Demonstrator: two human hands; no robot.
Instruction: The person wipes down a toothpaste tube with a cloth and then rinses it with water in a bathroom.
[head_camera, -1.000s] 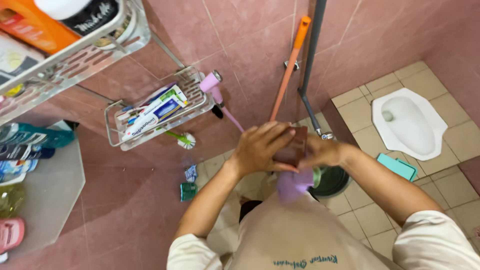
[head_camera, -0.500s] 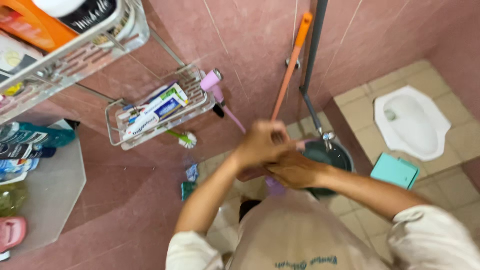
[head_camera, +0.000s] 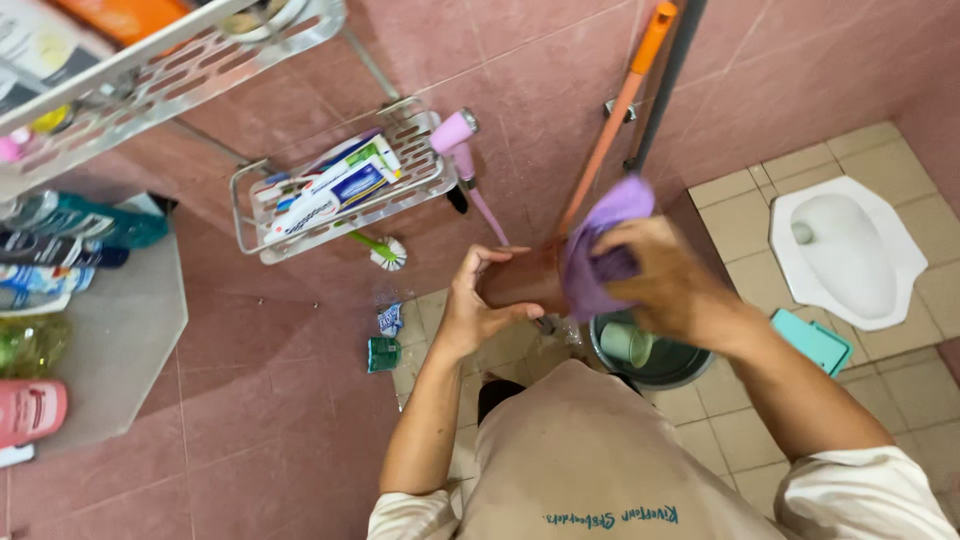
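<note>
Near the centre of the frame the right hand (head_camera: 665, 285) bunches a soft purple cloth (head_camera: 600, 250), its fingers curled shut around the fabric so that the cloth sits inside the grip and spills out toward the upper left. The cloth's long axis runs steeply, from a loose corner pointing toward the top of the frame down to a fold hanging at the lower left of the fingers. Just left of it, the left hand (head_camera: 480, 300) holds a small brown object (head_camera: 520, 280), thumb and fingers wrapped partly around it; what the object is cannot be told. The cloth touches this object. Below the hands stands a dark round bucket (head_camera: 655, 365). A long orange handle (head_camera: 620, 110) leans against the pink tiled wall (head_camera: 520, 60) behind.
</note>
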